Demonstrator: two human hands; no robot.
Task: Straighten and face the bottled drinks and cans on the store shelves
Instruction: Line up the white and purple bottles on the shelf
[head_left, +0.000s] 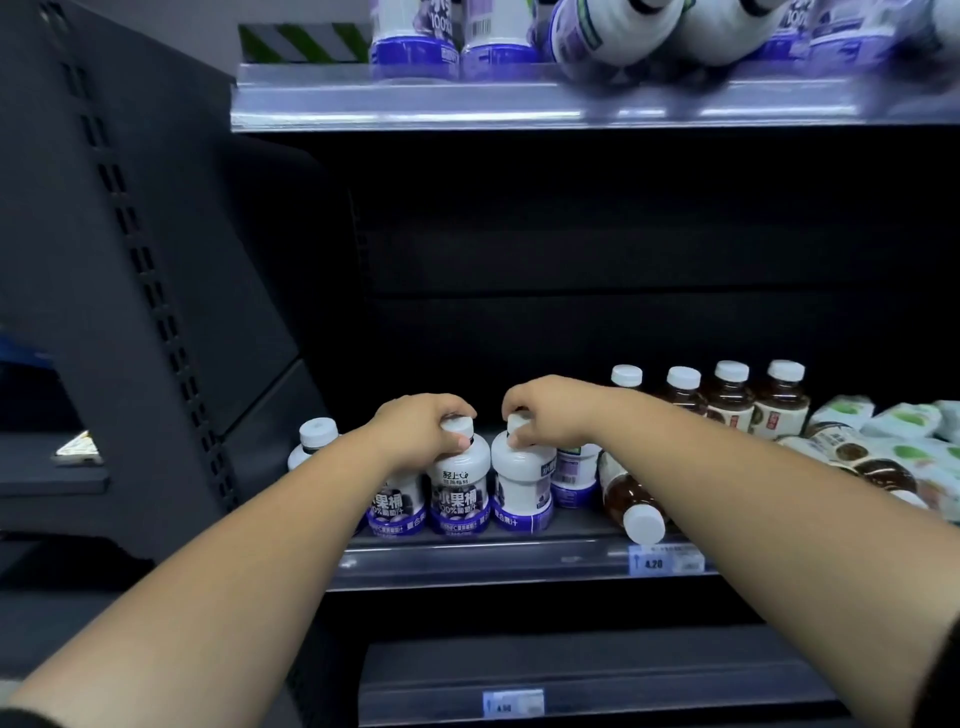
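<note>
mid-frame lower shelf (467, 564) | left grip (423, 428) clamped on cap of juice bottle (458, 493), label fwd | right grip (544, 411) pinching cap of neighbour bottle (519, 493), label off-front | risk: may unscrew lid rather than turn body if twisted by cap; may knock tipped tea bottle (626, 496) off front edge w/ right forearm

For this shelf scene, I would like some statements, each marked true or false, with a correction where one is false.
1. The left hand grips the cap of a purple-label bottle. True.
2. The right hand holds nothing. False: the right hand pinches the cap of the neighbouring bottle.
3. A brown bottle lies on its side on the middle shelf. True.
4. All bottles above stand upright. False: several tipped bottles lie on the upper shelf.
</note>
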